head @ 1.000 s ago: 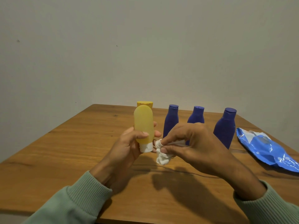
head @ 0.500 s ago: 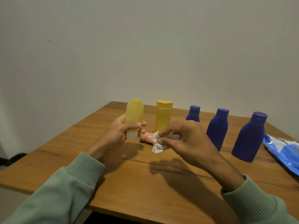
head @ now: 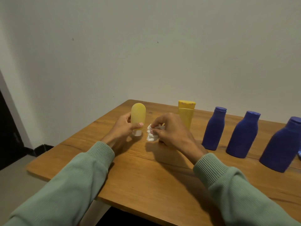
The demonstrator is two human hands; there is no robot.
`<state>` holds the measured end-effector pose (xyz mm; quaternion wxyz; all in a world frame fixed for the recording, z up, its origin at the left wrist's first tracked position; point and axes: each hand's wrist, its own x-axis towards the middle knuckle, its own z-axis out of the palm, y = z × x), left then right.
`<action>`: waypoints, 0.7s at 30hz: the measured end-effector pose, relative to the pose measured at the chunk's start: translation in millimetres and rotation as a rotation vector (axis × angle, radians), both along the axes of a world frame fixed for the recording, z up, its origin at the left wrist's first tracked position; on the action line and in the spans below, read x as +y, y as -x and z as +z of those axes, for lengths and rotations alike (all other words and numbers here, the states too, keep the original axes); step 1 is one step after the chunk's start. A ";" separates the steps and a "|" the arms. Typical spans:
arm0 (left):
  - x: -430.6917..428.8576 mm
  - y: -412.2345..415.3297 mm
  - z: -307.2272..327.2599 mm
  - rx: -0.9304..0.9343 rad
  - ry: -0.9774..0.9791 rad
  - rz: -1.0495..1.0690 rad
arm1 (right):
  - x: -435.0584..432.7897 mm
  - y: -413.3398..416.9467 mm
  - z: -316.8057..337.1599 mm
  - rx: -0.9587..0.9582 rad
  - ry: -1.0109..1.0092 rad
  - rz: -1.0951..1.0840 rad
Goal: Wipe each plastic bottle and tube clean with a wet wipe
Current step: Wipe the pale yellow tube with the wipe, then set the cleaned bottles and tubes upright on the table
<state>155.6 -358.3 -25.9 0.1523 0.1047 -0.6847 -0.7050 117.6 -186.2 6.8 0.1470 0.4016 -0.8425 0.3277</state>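
Our left hand [head: 124,128] is curled round the yellow tube [head: 138,117], thumb across the front & fingers behind. The tube is upright w/ its white cap [head: 137,132] pointing down, low over the table [head: 146,176] (whether the cap touches the wood, we can't tell). Just right of it our right hand [head: 169,130] pinches a crumpled wet wipe [head: 151,137] btw thumb & fingertips, other fingers bent. The wipe sits just beside the cap, a thin gap showing. Behind that hand a yellow bottle [head: 185,115] stands upright. Three blue bottles [head: 214,129] stand in a row further right, caps on, neither hand on them. Both wrists are in green sleeves [head: 91,168].
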 end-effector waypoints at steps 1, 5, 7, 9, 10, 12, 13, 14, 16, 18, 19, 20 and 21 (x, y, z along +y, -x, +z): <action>-2.1 2.8 -0.9 -0.001 0.037 0.015 | -2.7 1.2 -1.5 -0.010 -0.002 -0.002; -8.8 10.8 -3.2 -0.002 0.213 0.057 | -11.1 0.1 -5.8 -0.041 -0.037 0.020; -10.8 12.7 -4.6 -0.002 0.253 0.066 | -14.5 -1.9 -8.6 -0.055 -0.059 0.030; -11.8 14.4 -5.8 0.006 0.256 0.064 | -17.1 -3.6 -11.9 -0.064 -0.083 0.032; -11.9 15.0 -6.5 0.012 0.256 0.058 | -17.8 -3.8 -13.3 -0.065 -0.091 0.028; -12.9 15.9 -8.4 0.015 0.270 0.046 | -19.1 -3.4 -14.6 -0.071 -0.091 0.016; -13.1 16.1 -9.2 0.013 0.275 0.044 | -19.3 -3.0 -14.6 -0.075 -0.086 0.014; -13.5 16.5 -10.0 0.013 0.274 0.048 | -19.4 -2.4 -14.5 -0.076 -0.082 0.014; -14.0 16.8 -11.4 0.018 0.261 0.054 | -19.6 -2.6 -14.2 -0.075 -0.077 0.016; -14.0 16.5 -11.9 0.018 0.264 0.048 | -20.5 -3.9 -13.9 -0.078 -0.072 0.027; -14.2 16.0 -12.0 0.014 0.268 0.044 | -21.4 -5.0 -13.7 -0.081 -0.071 0.032; -13.7 15.7 -11.4 0.008 0.267 0.044 | -22.4 -5.7 -13.8 -0.081 -0.070 0.034; -13.9 14.8 -10.7 0.003 0.259 0.053 | -24.1 -6.7 -13.9 -0.080 -0.067 0.035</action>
